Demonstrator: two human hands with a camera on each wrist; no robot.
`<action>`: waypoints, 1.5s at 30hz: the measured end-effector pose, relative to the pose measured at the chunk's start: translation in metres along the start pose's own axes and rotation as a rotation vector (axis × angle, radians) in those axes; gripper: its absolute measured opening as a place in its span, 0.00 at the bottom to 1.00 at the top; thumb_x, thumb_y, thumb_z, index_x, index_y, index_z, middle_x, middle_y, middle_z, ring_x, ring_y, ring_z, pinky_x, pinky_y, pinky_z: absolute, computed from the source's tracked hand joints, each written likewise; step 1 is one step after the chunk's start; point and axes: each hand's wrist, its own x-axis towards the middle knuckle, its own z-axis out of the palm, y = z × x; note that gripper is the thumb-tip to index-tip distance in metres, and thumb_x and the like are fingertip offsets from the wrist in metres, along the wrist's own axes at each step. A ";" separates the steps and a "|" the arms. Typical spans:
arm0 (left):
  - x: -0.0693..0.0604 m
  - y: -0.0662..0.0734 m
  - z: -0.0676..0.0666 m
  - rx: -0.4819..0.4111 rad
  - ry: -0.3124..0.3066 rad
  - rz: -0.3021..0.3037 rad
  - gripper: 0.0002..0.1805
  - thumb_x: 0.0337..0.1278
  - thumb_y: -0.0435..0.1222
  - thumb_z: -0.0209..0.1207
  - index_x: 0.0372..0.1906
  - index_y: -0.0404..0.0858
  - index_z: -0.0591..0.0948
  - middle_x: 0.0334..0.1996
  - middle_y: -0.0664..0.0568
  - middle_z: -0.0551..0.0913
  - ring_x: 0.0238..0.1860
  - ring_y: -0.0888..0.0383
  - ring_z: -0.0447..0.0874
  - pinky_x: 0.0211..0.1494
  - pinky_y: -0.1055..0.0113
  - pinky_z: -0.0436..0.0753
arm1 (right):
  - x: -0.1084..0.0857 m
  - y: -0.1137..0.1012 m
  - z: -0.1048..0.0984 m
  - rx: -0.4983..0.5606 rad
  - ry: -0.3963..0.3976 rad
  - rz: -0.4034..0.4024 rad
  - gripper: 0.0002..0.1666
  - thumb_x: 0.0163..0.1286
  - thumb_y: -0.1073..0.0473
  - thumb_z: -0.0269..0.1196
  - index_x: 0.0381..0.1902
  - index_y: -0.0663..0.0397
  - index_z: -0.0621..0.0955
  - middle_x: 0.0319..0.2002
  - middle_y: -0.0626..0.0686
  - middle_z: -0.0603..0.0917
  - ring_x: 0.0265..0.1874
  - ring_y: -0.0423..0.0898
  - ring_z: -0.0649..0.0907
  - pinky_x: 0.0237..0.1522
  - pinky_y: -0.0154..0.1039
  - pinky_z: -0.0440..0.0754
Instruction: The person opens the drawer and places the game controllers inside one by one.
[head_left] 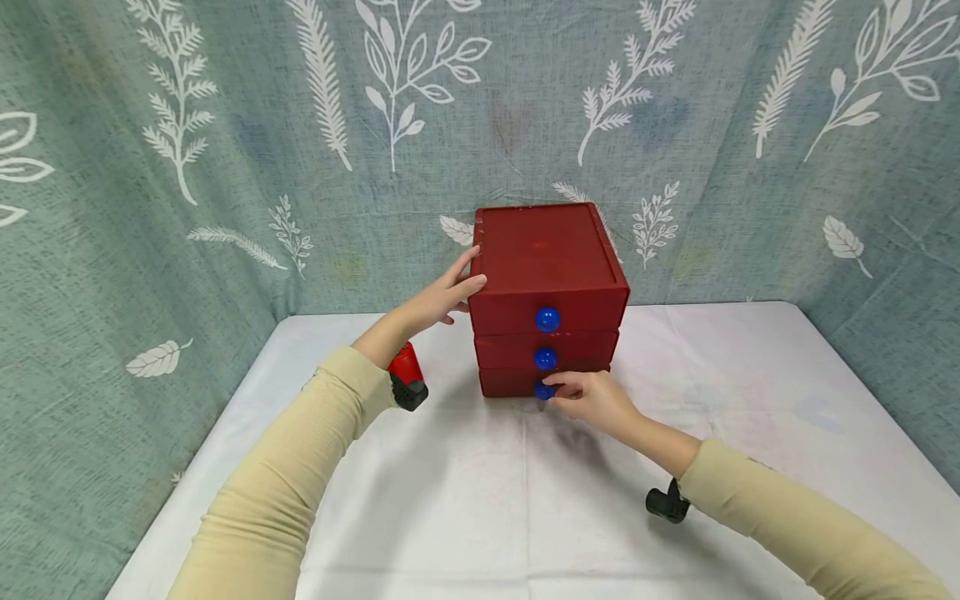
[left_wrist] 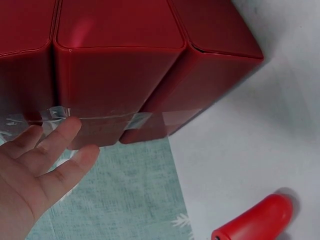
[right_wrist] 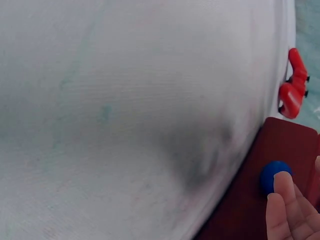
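Note:
A dark red cabinet (head_left: 551,250) of three stacked drawers stands at the table's back, a blue round knob on each front. My left hand (head_left: 442,298) rests on its left side near the top, fingers spread; in the left wrist view that hand (left_wrist: 42,175) lies by clear tape on the cabinet's side (left_wrist: 115,85). My right hand (head_left: 596,400) has thumb and fingers at the bottom drawer's blue knob (head_left: 543,390), pinching it. The right wrist view shows the fingertips of this hand (right_wrist: 292,212) against the knob (right_wrist: 274,176). All three drawers look closed.
A red object (head_left: 406,364) lies left of the cabinet, partly behind my left wrist; the left wrist view shows its rounded red end (left_wrist: 255,220). A white cloth covers the table (head_left: 450,517). A green leaf-patterned curtain (head_left: 247,167) hangs behind and at both sides.

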 end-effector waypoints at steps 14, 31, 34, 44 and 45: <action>0.020 -0.025 -0.005 0.019 0.029 0.008 0.35 0.63 0.57 0.41 0.68 0.71 0.36 0.72 0.50 0.43 0.62 0.39 0.64 0.57 0.39 0.64 | 0.013 0.014 0.012 -0.096 -0.010 0.011 0.17 0.57 0.62 0.65 0.45 0.57 0.83 0.23 0.50 0.85 0.15 0.41 0.80 0.20 0.30 0.74; 0.020 -0.025 -0.005 0.018 0.034 0.007 0.35 0.63 0.57 0.41 0.68 0.71 0.37 0.72 0.49 0.43 0.62 0.38 0.64 0.57 0.39 0.63 | 0.023 0.016 0.016 -0.157 -0.044 -0.002 0.18 0.56 0.63 0.66 0.46 0.57 0.82 0.19 0.46 0.80 0.15 0.35 0.73 0.18 0.30 0.71; 0.017 -0.022 -0.004 0.020 0.027 0.003 0.35 0.64 0.56 0.41 0.68 0.70 0.36 0.72 0.49 0.42 0.62 0.38 0.64 0.57 0.39 0.63 | 0.024 0.015 0.016 -0.204 -0.041 -0.022 0.17 0.55 0.62 0.66 0.45 0.56 0.83 0.18 0.45 0.79 0.15 0.35 0.72 0.18 0.30 0.70; 0.001 -0.001 -0.001 0.017 0.005 -0.010 0.36 0.67 0.51 0.40 0.71 0.61 0.35 0.72 0.45 0.42 0.63 0.37 0.62 0.58 0.39 0.62 | 0.023 0.013 0.015 -0.223 -0.065 -0.002 0.16 0.56 0.61 0.66 0.44 0.55 0.83 0.16 0.45 0.76 0.14 0.35 0.71 0.17 0.30 0.67; 0.000 -0.001 -0.001 0.016 0.004 -0.009 0.36 0.67 0.51 0.40 0.71 0.61 0.35 0.72 0.45 0.42 0.63 0.37 0.62 0.58 0.39 0.62 | 0.023 0.012 0.015 -0.220 -0.075 0.009 0.16 0.56 0.61 0.67 0.45 0.55 0.83 0.15 0.44 0.76 0.13 0.36 0.71 0.17 0.30 0.67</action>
